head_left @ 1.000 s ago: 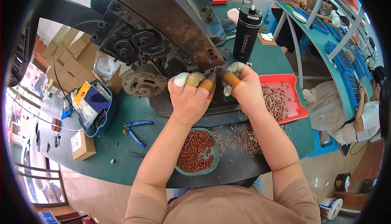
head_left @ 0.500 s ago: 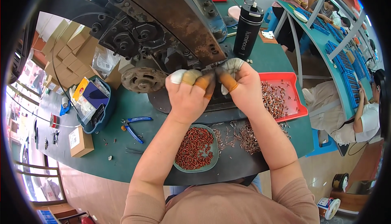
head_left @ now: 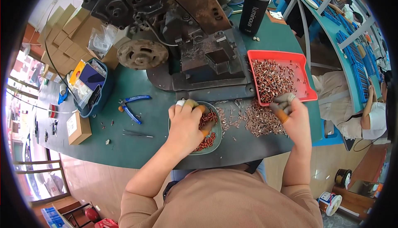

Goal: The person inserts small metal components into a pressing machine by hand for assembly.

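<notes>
My left hand (head_left: pixel 186 122) reaches into a green bowl (head_left: pixel 219 141) of small copper-coloured pins (head_left: pixel 206 143). Its thumb and fingers are apart, with pins showing between them, and worn finger cots cover several fingertips. At the near edge of a red tray (head_left: pixel 307 76), my right hand (head_left: pixel 292 112) has its fingers curled toward the thumb; anything between the tips is too small to make out. Small metal and copper-coloured parts (head_left: pixel 271 78) fill the tray's left side. Beside the hand, a heap of similar duller parts (head_left: pixel 261 122) lies on the table.
A dark metal press (head_left: pixel 207 66) stands behind the bowl. Blue-handled pliers (head_left: pixel 133 108), tweezers (head_left: pixel 137 134), a small carton (head_left: pixel 78 128) and a blue basket (head_left: pixel 103 93) lie to the left. A black bottle (head_left: pixel 255 10) is at the back. People work at another table (head_left: pixel 331 33) on the right.
Both hands have left the press. My left hand came down toward me into the bowl; my right hand moved right and nearer, to the tray's edge. The whole view has shifted.
</notes>
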Demonstrator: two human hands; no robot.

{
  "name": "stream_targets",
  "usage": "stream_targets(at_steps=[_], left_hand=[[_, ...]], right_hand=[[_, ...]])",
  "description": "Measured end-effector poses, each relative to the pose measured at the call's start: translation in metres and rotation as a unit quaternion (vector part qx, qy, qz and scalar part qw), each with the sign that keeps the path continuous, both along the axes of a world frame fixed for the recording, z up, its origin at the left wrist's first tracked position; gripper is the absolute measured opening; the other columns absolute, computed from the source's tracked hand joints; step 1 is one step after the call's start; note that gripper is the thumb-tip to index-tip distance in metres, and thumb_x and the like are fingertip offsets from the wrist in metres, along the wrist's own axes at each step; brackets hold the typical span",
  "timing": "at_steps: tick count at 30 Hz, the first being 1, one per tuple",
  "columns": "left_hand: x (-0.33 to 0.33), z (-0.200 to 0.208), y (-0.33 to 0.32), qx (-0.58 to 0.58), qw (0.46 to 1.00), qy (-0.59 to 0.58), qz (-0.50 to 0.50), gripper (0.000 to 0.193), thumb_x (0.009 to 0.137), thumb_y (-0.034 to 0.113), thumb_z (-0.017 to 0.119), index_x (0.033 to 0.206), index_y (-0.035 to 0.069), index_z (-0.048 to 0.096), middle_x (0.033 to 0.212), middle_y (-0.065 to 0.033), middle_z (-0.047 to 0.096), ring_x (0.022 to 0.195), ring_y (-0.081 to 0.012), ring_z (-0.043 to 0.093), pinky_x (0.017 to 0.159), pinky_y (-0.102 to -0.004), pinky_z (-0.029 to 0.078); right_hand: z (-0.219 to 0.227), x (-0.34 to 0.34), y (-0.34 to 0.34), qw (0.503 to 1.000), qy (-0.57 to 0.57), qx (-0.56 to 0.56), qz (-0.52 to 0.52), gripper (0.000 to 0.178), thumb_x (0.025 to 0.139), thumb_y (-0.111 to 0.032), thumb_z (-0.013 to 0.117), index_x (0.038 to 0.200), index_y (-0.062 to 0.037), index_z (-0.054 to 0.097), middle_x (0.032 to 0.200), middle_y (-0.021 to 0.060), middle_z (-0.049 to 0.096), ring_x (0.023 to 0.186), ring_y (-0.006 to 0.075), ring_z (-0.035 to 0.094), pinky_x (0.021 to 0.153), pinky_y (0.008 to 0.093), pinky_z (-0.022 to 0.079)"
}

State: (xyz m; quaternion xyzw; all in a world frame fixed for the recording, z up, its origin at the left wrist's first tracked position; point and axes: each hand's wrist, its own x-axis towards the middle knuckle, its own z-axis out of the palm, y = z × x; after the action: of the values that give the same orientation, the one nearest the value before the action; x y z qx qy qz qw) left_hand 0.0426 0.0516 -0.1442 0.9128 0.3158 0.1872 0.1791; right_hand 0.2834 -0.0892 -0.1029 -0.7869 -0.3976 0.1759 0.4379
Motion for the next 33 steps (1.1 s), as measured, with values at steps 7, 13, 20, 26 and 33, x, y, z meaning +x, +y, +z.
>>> stream_targets(at_steps=[7, 13, 20, 26, 33], left_hand=[[-0.008, -0.005, -0.002, 0.079, 0.993, -0.088, 0.009, 0.017, 0.071, 0.016, 0.079, 0.087, 0.014, 0.074, 0.090, -0.0010, 0.061, 0.093, -0.0231, 0.053, 0.092, -0.0389, 0.031], [-0.017, 0.015, -0.011, -0.037, 0.989, -0.141, -0.002, 0.020, 0.072, 0.009, 0.078, 0.092, 0.012, 0.074, 0.089, -0.0006, 0.060, 0.090, -0.0193, 0.054, 0.090, -0.0339, 0.036], [-0.014, 0.009, -0.021, -0.332, 0.886, -0.323, 0.022, 0.022, 0.072, 0.006, 0.079, 0.093, 0.010, 0.074, 0.085, 0.0002, 0.061, 0.087, -0.0183, 0.054, 0.086, -0.0312, 0.039], [-0.013, 0.015, -0.019, -0.025, 0.981, -0.193, -0.002, 0.027, 0.066, 0.011, 0.081, 0.092, 0.014, 0.075, 0.086, -0.0002, 0.060, 0.086, -0.0206, 0.053, 0.091, -0.0370, 0.036], [-0.007, 0.014, -0.024, 0.129, 0.977, -0.166, -0.041, 0.027, 0.064, 0.011, 0.081, 0.089, 0.013, 0.075, 0.086, -0.0007, 0.060, 0.087, -0.0216, 0.053, 0.090, -0.0394, 0.036]], right_hand=[[-0.017, -0.034, 0.002, 0.987, 0.000, 0.036, 0.154, 0.015, 0.083, -0.004, 0.071, 0.097, -0.0027, 0.067, 0.079, 0.0002, 0.060, 0.060, 0.0042, 0.050, 0.056, 0.0204, 0.041], [-0.024, -0.070, 0.031, 0.954, 0.213, 0.016, 0.212, 0.014, 0.087, -0.008, 0.069, 0.100, -0.0020, 0.067, 0.078, 0.0007, 0.061, 0.063, 0.0058, 0.056, 0.055, 0.0212, 0.043], [-0.028, -0.079, 0.040, 0.793, 0.551, -0.015, 0.259, 0.016, 0.094, -0.017, 0.063, 0.099, -0.0026, 0.068, 0.077, -0.0021, 0.064, 0.062, 0.0050, 0.055, 0.055, 0.0217, 0.044], [-0.026, -0.078, 0.035, 0.883, 0.417, 0.009, 0.215, 0.013, 0.094, -0.016, 0.063, 0.092, -0.0032, 0.067, 0.074, -0.0011, 0.063, 0.060, 0.0051, 0.054, 0.053, 0.0203, 0.042], [-0.043, -0.076, 0.029, 0.859, 0.470, 0.048, 0.198, 0.007, 0.089, -0.009, 0.069, 0.090, -0.0031, 0.065, 0.075, -0.0019, 0.061, 0.062, 0.0045, 0.053, 0.056, 0.0208, 0.043]])
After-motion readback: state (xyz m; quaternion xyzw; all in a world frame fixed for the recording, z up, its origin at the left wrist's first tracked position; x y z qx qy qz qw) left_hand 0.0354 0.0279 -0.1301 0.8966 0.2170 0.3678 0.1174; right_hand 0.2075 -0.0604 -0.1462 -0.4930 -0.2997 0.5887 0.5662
